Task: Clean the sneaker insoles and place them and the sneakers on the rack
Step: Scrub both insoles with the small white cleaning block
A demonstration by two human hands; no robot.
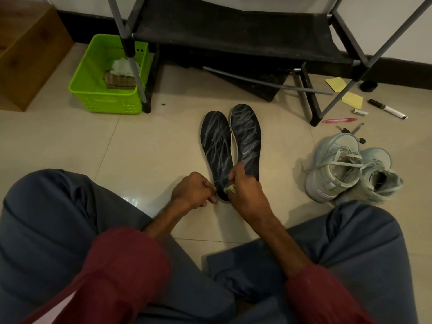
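Note:
Two black insoles streaked with white marks lie side by side on the floor tiles, the left insole [216,146] and the right insole [246,134]. My right hand [245,190] grips a small pale cloth [229,189] at the heel ends of the insoles. My left hand [194,190] rests curled on the floor, its fingertips at the heel of the left insole. A pair of pale sneakers [350,169] with loose laces lies on the floor to the right. The black rack [233,36] stands behind the insoles.
A green basket [93,90] with a tissue and a brown item sits at the rack's left leg. A wooden box [25,54] is far left. Yellow notes [351,99], a marker [388,109], a pink pen [339,120] and keys lie right of the rack. My knees frame the foreground.

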